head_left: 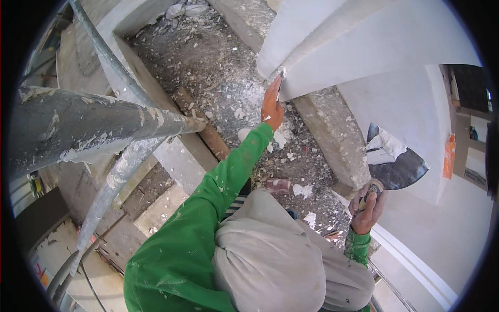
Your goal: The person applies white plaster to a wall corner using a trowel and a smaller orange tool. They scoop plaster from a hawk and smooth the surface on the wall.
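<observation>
My left hand (273, 106), in a green sleeve, reaches forward to the lower corner of a white plastered wall edge (301, 57). Its fingers are closed on a thin scraper (280, 84), seen nearly edge-on and mostly hidden by the hand, with its tip at the plaster. On the right, my right hand (368, 205) grips the round handle of a wide putty knife (397, 169). That fan-shaped dark blade points up and away from me and carries a lump of white putty (384, 146). My grey-trousered knees (270, 249) are bent below.
Paint-spattered scaffold pipes (93, 127) cross the left side close by. White flakes and crumbs litter the rough floor (208, 73). A concrete ledge (332, 130) runs under the white wall. A reddish block (278, 185) lies near my feet. Something orange (449, 156) hangs at far right.
</observation>
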`<state>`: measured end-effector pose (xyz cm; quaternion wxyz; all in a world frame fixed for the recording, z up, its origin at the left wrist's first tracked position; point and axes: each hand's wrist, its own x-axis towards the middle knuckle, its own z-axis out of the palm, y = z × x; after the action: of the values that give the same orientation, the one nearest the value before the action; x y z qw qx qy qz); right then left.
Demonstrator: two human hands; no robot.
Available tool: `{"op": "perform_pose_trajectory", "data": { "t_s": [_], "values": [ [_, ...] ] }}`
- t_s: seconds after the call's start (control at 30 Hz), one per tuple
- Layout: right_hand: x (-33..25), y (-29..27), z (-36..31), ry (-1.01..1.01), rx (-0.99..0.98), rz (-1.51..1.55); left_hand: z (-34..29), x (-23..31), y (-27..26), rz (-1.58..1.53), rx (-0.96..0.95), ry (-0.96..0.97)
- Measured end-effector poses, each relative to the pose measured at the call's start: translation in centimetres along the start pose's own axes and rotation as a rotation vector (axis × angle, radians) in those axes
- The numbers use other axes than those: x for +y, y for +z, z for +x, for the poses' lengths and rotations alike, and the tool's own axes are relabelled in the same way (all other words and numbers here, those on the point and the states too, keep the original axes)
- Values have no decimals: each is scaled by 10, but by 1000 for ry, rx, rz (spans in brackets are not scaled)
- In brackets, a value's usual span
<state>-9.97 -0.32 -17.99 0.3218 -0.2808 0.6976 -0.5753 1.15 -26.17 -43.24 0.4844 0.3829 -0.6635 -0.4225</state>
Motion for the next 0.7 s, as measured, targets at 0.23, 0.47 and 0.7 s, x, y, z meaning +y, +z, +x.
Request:
{"op": "perform_pose_trajectory", "data": {
  "t_s": [0.23, 0.47, 0.7],
  "values": [
    [7, 9, 7, -40, -22, 10, -30, -46, -55, -5, -28, -92],
    [9, 0, 4, -9, -45, 32, -31, -53, -1, 34, 77, -120],
    [9, -12, -11, 40, 107, -11, -17, -46, 46, 26, 185, -120]
  ]
}}
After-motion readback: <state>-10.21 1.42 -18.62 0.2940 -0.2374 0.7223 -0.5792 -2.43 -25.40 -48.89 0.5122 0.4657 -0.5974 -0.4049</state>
